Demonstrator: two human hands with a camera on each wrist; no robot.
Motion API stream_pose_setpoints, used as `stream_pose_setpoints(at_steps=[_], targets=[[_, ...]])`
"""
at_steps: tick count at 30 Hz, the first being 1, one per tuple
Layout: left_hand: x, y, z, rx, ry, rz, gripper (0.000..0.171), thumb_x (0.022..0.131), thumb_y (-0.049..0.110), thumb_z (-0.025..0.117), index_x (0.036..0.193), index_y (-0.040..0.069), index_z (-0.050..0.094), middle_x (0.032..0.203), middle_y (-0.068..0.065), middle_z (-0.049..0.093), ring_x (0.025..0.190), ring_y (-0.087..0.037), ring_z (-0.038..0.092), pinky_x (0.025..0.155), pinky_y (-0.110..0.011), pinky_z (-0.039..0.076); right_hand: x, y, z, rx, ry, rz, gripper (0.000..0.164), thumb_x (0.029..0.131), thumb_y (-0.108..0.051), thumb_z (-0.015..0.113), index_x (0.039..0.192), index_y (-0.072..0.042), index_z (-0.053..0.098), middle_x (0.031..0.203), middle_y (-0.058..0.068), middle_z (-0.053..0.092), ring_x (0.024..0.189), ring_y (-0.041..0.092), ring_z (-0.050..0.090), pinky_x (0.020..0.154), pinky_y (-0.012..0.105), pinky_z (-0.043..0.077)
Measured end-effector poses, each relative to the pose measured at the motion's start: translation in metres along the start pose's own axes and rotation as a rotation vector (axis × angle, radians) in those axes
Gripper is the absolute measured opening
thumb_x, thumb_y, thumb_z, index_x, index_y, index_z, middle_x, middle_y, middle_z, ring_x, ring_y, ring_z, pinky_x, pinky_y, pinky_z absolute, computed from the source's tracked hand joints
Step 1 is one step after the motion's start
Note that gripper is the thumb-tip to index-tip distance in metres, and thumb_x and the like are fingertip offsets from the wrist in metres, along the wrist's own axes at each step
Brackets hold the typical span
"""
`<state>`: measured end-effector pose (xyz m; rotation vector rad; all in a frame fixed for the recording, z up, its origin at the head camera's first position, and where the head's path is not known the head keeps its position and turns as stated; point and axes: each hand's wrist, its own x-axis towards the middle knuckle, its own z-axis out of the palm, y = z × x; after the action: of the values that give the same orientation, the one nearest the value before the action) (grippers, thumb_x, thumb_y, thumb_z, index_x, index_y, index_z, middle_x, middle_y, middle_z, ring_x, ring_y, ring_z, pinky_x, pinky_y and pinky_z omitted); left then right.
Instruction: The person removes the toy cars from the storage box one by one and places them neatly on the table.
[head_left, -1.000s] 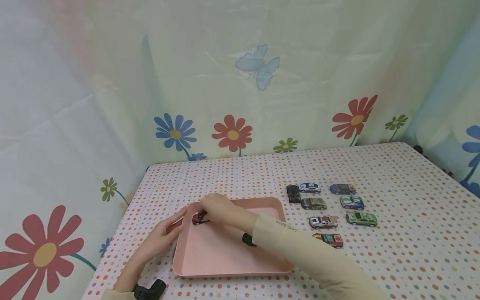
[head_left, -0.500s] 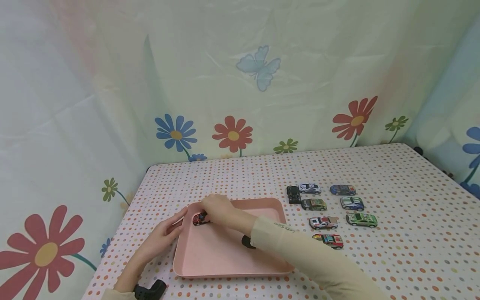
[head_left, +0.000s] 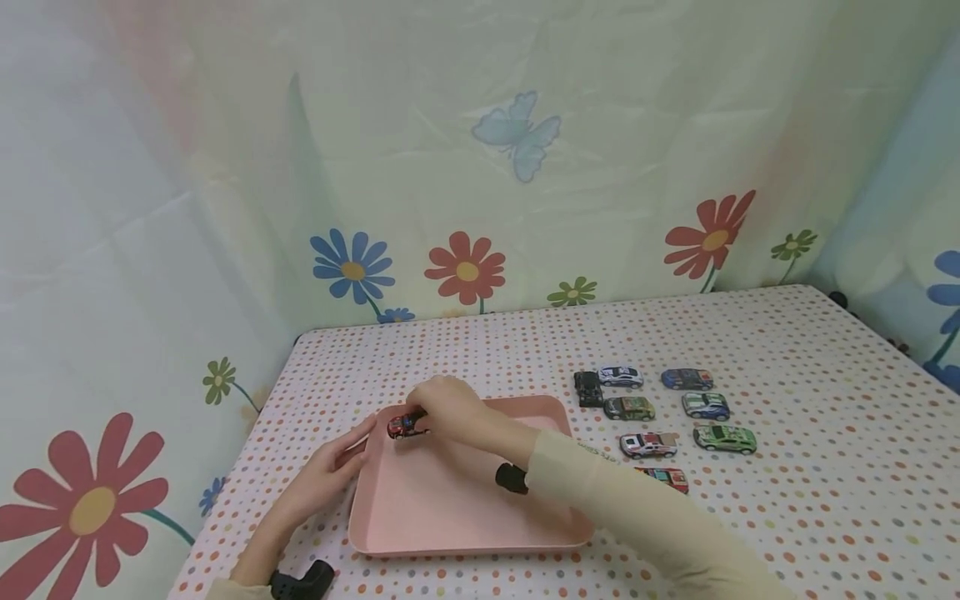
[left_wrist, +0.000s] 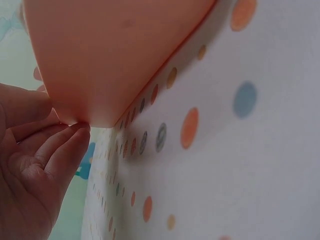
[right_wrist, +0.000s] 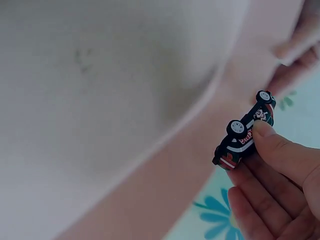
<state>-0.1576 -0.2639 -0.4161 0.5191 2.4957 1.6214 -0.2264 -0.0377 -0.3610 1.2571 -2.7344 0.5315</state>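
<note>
A small red and black toy car (head_left: 401, 426) is pinched between the thumb and fingers of my right hand (head_left: 453, 412), over the back left corner of a pink tray (head_left: 435, 512). In the right wrist view the toy car (right_wrist: 246, 134) shows its white-hubbed wheels and printed side, the thumb pressing against it. My left hand (head_left: 318, 477) stays outside the tray with its fingertips at the left wall near that corner. From the left wrist view, the fingers (left_wrist: 67, 150) touch the tray's outer side (left_wrist: 105, 65).
Several toy cars stand right of the tray, among them a black one (head_left: 588, 389), a green one (head_left: 725, 438) and a white and red one (head_left: 648, 444). My right sleeve (head_left: 637, 508) partly covers a red car (head_left: 670, 478). A dotted cloth (head_left: 825, 500) covers the table; a flowered curtain (head_left: 600, 167) hangs behind.
My right hand has risen slightly and shifted right with the toy car, away from the tray's corner. The left hand has hardly moved.
</note>
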Motion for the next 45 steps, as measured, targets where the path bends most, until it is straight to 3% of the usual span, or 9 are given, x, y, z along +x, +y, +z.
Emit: stream_pose_setpoints(at_steps=[4,10,19,26,28,33,35,38,45], targets=[[-0.001,0.001,0.001,0.011,0.019,-0.001,0.050,0.097,0.000,0.048,0.143,-0.004,0.030,0.148,-0.021,0.026,0.129,-0.036,0.034,0.099,-0.027,0.040,-0.022,0.013,-0.023,0.062,0.044,-0.022,0.007,0.079,-0.011,0.076,0.085,-0.013,0.074,0.078,-0.007,0.067,0.071,0.008,0.059,0.061,0.022,0.049],[-0.005,-0.001,0.000,0.016,0.018,0.017,0.051,0.097,0.000,0.048,0.143,-0.006,0.029,0.148,-0.021,0.024,0.129,-0.037,0.033,0.098,-0.027,0.040,-0.067,0.049,-0.062,0.111,0.118,0.050,0.021,0.078,-0.009,0.076,0.099,-0.009,0.074,0.091,0.001,0.070,0.083,0.014,0.065,0.069,0.028,0.055],[0.006,-0.002,-0.001,0.007,-0.030,0.049,0.050,0.097,0.001,0.047,0.143,-0.006,0.028,0.149,-0.019,0.022,0.131,-0.034,0.031,0.100,-0.027,0.039,-0.179,0.109,-0.109,0.001,0.208,0.262,0.028,0.080,-0.010,0.074,0.106,-0.003,0.070,0.100,0.015,0.068,0.086,0.032,0.065,0.069,0.049,0.055],[0.016,-0.002,-0.004,-0.007,-0.073,0.077,0.050,0.098,-0.001,0.044,0.143,-0.009,0.025,0.149,-0.024,0.019,0.131,-0.037,0.030,0.100,-0.029,0.038,-0.266,0.158,-0.094,-0.138,0.128,0.427,0.032,0.075,-0.015,0.077,0.102,0.001,0.070,0.093,0.029,0.064,0.066,0.036,0.062,0.051,0.049,0.051],[0.015,-0.003,-0.004,-0.019,-0.062,0.073,0.050,0.098,0.000,0.044,0.143,-0.008,0.025,0.149,-0.023,0.019,0.131,-0.036,0.029,0.101,-0.029,0.038,-0.282,0.176,-0.083,-0.189,0.126,0.427,0.048,0.079,-0.044,0.069,0.098,0.000,0.071,0.087,0.026,0.065,0.058,0.030,0.061,0.047,0.044,0.050],[0.009,-0.006,-0.003,-0.020,-0.048,0.052,0.050,0.098,0.000,0.045,0.143,-0.009,0.024,0.149,-0.023,0.018,0.131,-0.037,0.029,0.100,-0.028,0.039,-0.305,0.193,-0.067,-0.190,0.021,0.504,0.053,0.078,-0.047,0.068,0.098,0.002,0.069,0.083,0.022,0.066,0.063,0.029,0.063,0.053,0.045,0.053],[0.008,-0.006,-0.002,-0.026,-0.058,0.054,0.050,0.098,0.000,0.045,0.143,-0.010,0.024,0.150,-0.023,0.018,0.131,-0.038,0.029,0.100,-0.027,0.039,-0.309,0.187,-0.066,-0.152,-0.064,0.571,0.037,0.073,-0.020,0.078,0.100,0.003,0.068,0.085,0.024,0.065,0.065,0.030,0.062,0.056,0.047,0.053],[0.009,-0.007,-0.001,-0.042,-0.069,0.056,0.051,0.098,0.001,0.045,0.144,-0.008,0.024,0.150,-0.020,0.018,0.131,-0.036,0.029,0.100,-0.027,0.038,-0.311,0.177,-0.066,-0.129,-0.129,0.616,0.034,0.074,-0.014,0.077,0.101,0.005,0.067,0.085,0.024,0.064,0.066,0.030,0.060,0.057,0.048,0.053],[0.009,-0.006,-0.002,-0.001,-0.038,0.049,0.051,0.097,0.002,0.048,0.143,-0.008,0.027,0.149,-0.022,0.021,0.130,-0.037,0.030,0.098,-0.026,0.040,-0.307,0.166,-0.070,-0.176,-0.083,0.569,0.027,0.074,-0.009,0.076,0.098,0.002,0.069,0.076,0.012,0.066,0.044,0.009,0.046,0.044,0.030,0.040]])
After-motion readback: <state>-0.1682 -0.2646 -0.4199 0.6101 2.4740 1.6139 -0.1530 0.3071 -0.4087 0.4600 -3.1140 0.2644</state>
